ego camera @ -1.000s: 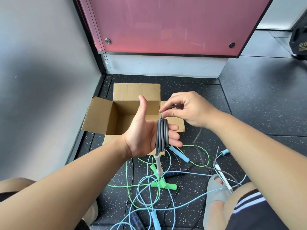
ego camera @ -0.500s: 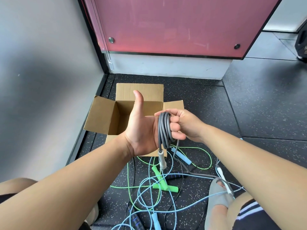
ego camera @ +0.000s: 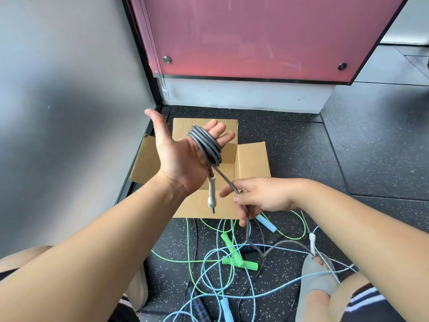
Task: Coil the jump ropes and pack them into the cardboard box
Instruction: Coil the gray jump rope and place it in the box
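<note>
– Grip check: the left hand (ego camera: 178, 159) is spread flat, palm up, with the grey rope (ego camera: 205, 142) wound in a coil round its straight fingers.
– And the right hand (ego camera: 262, 196)?
– Nearer, lower right, pinching the loose run of that rope between thumb and fingers. One white handle (ego camera: 211, 194) dangles below the left palm. The tail drops to the floor (ego camera: 348, 147), into a tangle of green and blue cords beside a green handle (ego camera: 239, 262).
– Where's the cardboard box (ego camera: 253, 163)?
– Open on the floor just beyond both hands. I see no rope in the part of its inside that shows.
– How to wind well?
– My judgement: light tension, let the cord slide through the pinch, lay each turn beside the last, and lift the tail clear of the tangle so nothing snags.
</note>
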